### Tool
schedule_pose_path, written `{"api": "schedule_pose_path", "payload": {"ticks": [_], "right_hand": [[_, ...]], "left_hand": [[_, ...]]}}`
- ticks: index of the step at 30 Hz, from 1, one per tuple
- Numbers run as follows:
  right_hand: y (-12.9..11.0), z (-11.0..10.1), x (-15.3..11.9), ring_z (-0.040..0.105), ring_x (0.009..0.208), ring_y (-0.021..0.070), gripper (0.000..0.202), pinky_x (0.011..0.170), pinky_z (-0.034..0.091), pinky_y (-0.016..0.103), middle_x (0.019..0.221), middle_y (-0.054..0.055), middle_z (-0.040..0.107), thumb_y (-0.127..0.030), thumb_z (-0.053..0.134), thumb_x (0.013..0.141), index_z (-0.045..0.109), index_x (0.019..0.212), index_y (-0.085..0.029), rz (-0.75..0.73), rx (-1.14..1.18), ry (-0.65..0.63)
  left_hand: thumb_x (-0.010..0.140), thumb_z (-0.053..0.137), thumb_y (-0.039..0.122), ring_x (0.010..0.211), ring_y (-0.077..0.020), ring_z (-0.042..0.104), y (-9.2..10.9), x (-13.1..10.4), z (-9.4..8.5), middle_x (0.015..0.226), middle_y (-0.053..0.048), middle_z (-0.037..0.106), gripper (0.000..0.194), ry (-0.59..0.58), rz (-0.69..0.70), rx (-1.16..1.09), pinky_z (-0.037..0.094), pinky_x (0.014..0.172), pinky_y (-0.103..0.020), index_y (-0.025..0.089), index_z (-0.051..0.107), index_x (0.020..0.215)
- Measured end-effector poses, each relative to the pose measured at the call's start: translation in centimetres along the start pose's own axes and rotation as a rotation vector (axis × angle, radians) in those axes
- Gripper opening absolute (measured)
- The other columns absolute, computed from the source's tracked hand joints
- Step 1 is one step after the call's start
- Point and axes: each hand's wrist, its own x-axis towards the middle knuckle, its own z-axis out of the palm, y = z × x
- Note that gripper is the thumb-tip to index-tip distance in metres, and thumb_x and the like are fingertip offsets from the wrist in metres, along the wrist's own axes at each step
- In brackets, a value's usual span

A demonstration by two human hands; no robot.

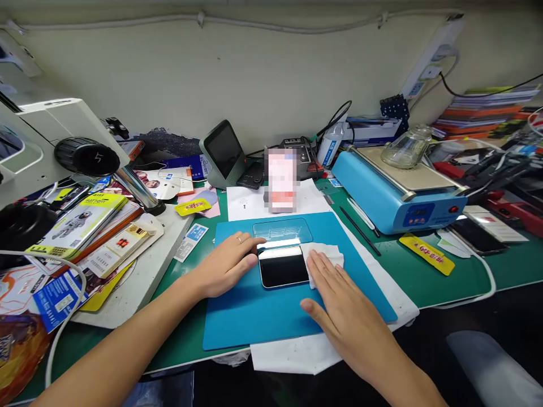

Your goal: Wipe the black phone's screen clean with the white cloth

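A smartphone (pixel 283 270) with a dark glossy screen lies sideways on a blue mat (pixel 237 328). At its left end is my left hand (pixel 229 263), with fingers bent and fingertips and thumb against the phone's edge. My right hand (pixel 339 305) lies flat over a white cloth (pixel 335 254) at the right end of the phone, its thumb held apart. The cloth is partly hidden beneath those fingers. Just behind the phone, a clear screen protector (pixel 282 229) with a dark outline rests on the mat.
A second phone (pixel 282 181), blurred out, stands upright behind the mat. To the right is a blue heating machine (pixel 394 192) carrying a glass jar (pixel 407 148); a black stick (pixel 360 230) lies before it. Boxes (pixel 80 226) and a microscope stand (pixel 139 189) crowd the left.
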Motion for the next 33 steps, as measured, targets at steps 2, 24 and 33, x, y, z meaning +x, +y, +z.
{"api": "schedule_pose_path", "payload": {"ticks": [2, 24, 33], "right_hand": [[-0.4, -0.1, 1.0, 0.028, 0.152, 0.0328, 0.083, 0.118, 0.038, 0.056, 0.165, 0.016, 0.024, -0.064, 0.032, 0.100, 0.023, 0.161, -0.007, 0.015, -0.005, -0.006], [0.9, 0.4, 0.4, 0.033, 0.150, 0.0303, 0.079, 0.118, 0.039, 0.055, 0.164, 0.013, 0.032, -0.064, 0.032, 0.101, 0.026, 0.161, -0.013, -0.015, -0.016, 0.062], [-5.7, 0.7, 3.5, 0.033, 0.150, 0.0333, 0.085, 0.120, 0.038, 0.050, 0.162, 0.018, 0.033, -0.068, 0.036, 0.098, 0.038, 0.156, -0.005, -0.118, 0.084, 0.046]], "left_hand": [[0.104, 0.018, 0.061, 0.100, -0.0270, 0.053, 0.2, 0.0, 0.0, 0.110, -0.011, 0.062, 0.064, 0.003, -0.003, 0.001, 0.043, 0.094, -0.046, 0.021, 0.052, 0.140], [0.106, 0.020, 0.058, 0.108, -0.0279, 0.054, 0.0, 0.0, 0.0, 0.118, -0.012, 0.062, 0.062, -0.015, -0.004, 0.008, 0.042, 0.099, -0.047, 0.020, 0.054, 0.141], [0.105, 0.017, 0.058, 0.106, -0.0273, 0.055, -0.3, 0.0, 0.3, 0.117, -0.012, 0.063, 0.066, 0.012, 0.028, 0.038, 0.045, 0.097, -0.046, 0.018, 0.060, 0.136]]}}
